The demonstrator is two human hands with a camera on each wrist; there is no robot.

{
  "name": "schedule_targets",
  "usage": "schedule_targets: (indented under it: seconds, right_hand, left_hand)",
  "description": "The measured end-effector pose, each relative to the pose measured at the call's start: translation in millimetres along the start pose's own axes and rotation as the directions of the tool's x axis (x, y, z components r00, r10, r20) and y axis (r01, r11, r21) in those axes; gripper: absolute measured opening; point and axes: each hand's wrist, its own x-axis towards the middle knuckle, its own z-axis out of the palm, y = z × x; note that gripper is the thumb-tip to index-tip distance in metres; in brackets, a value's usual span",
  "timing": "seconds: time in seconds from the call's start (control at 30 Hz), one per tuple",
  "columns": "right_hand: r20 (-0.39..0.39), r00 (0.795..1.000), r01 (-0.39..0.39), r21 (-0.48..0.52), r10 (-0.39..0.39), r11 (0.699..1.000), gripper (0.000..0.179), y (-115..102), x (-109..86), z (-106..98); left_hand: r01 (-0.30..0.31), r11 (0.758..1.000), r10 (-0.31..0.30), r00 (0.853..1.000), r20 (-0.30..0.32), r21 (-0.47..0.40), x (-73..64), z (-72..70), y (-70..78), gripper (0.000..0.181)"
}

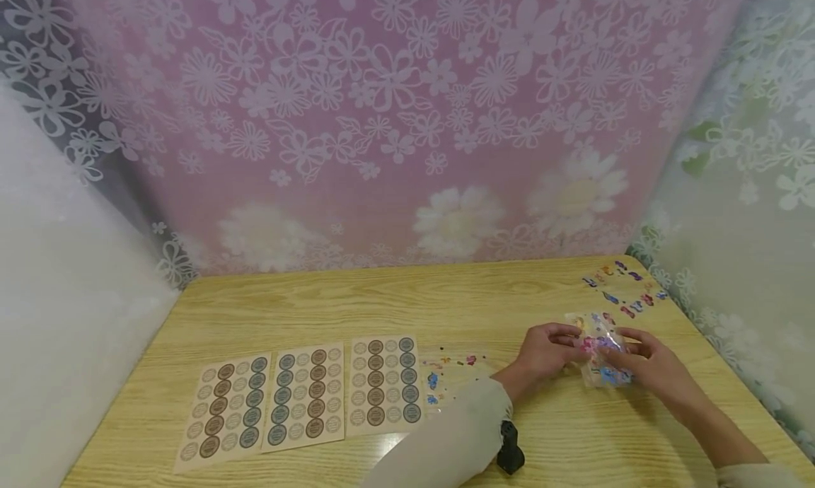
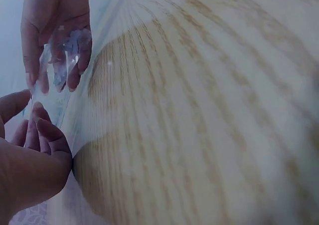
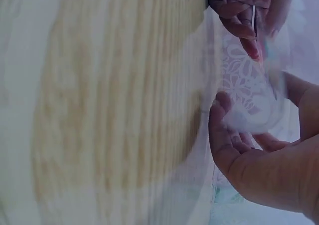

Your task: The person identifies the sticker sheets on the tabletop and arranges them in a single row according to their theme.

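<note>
A clear sticker sheet with small colourful figures is held up over the right part of the table, between both hands. My left hand pinches its left edge between thumb and fingers. On the opposite side my right hand grips it, thumb in front and fingers behind. The left wrist view shows the right hand with the glossy, see-through sheet against its fingers. In the right wrist view the sheet bows into a curve between the left hand and the right hand.
Three beige sheets of round brown and blue labels, the nearest to my arm being this label sheet, lie in a row at left. Clear sticker sheets lie beside them and at the back right corner. Flowered cloth walls the wooden table.
</note>
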Motion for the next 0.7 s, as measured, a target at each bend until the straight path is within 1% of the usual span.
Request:
schedule_targets:
  seconds: [0.13,0.2,0.23,0.3,0.33,0.37,0.4,0.47,0.53,0.57,0.6,0.63,0.67,0.7]
  right_hand:
    - [0.004,1.000,0.030,0.087,-0.030,0.996,0.075,2.7,0.4,0.3]
    - [0.001,0.999,0.054,0.165,-0.055,0.985,0.069,5.2,-0.1,-1.0]
    - [0.005,0.998,0.066,0.216,-0.068,0.974,0.064,6.7,0.1,-2.1]
    - [0.017,0.995,0.087,0.359,-0.099,0.929,0.050,10.6,0.2,-4.5]
    - [0.031,0.993,0.088,0.435,-0.113,0.896,0.042,12.8,0.3,-6.1]
    - [0.044,0.991,0.088,0.506,-0.128,0.858,0.035,15.0,0.6,-7.3]
    - [0.062,0.987,0.085,0.580,-0.148,0.810,0.031,17.2,1.3,-8.4]
    - [0.100,0.978,0.065,0.693,-0.184,0.718,0.028,20.5,1.8,-10.5]
    - [0.136,0.970,0.032,0.750,-0.201,0.661,0.031,21.5,1.6,-12.7]
    - [0.151,0.965,0.020,0.771,-0.213,0.637,0.032,21.8,1.4,-13.4]
    - [0.169,0.960,0.005,0.786,-0.223,0.619,0.034,21.9,1.4,-14.1]
    - [0.185,0.955,-0.004,0.788,-0.231,0.615,0.035,21.8,1.2,-14.9]
    - [0.203,0.949,-0.016,0.797,-0.243,0.604,0.036,21.7,1.2,-15.4]
    - [0.217,0.942,-0.020,0.799,-0.257,0.602,0.036,22.3,1.6,-15.8]
  left_hand:
    - [-0.003,0.999,0.001,0.999,-0.034,-0.043,0.0,-2.1,0.0,0.023]
    - [-0.005,0.997,0.002,0.999,-0.039,-0.072,0.1,-3.5,0.5,0.023]
    - [-0.007,0.997,0.004,0.999,-0.045,-0.079,0.2,-4.4,0.8,0.023]
    - [-0.006,0.996,0.002,0.999,-0.048,-0.085,0.6,-6.7,1.4,0.023]
    - [-0.002,0.996,-0.002,0.999,-0.048,-0.088,0.7,-8.0,1.7,0.023]
    - [0.000,0.997,-0.004,0.999,-0.051,-0.079,0.8,-9.2,1.8,0.023]
    - [0.001,0.997,-0.005,0.998,-0.056,-0.072,0.7,-10.3,1.8,0.023]
    - [0.001,0.998,-0.004,0.998,-0.057,-0.059,0.5,-12.9,2.2,0.023]
    - [0.000,0.999,-0.003,0.999,-0.052,-0.051,-0.3,-14.8,2.7,0.023]
    - [0.001,0.999,-0.003,0.999,-0.049,-0.044,-0.8,-15.8,3.1,0.023]
    - [0.004,0.999,-0.005,0.999,-0.046,-0.038,-1.3,-16.5,3.6,0.024]
    - [0.005,1.000,-0.006,0.999,-0.040,-0.031,-1.8,-17.5,4.2,0.024]
    - [0.007,1.000,-0.008,0.999,-0.032,-0.027,-2.3,-18.4,4.7,0.024]
    - [0.009,1.000,-0.009,1.000,-0.029,-0.020,-2.9,-19.1,5.2,0.024]
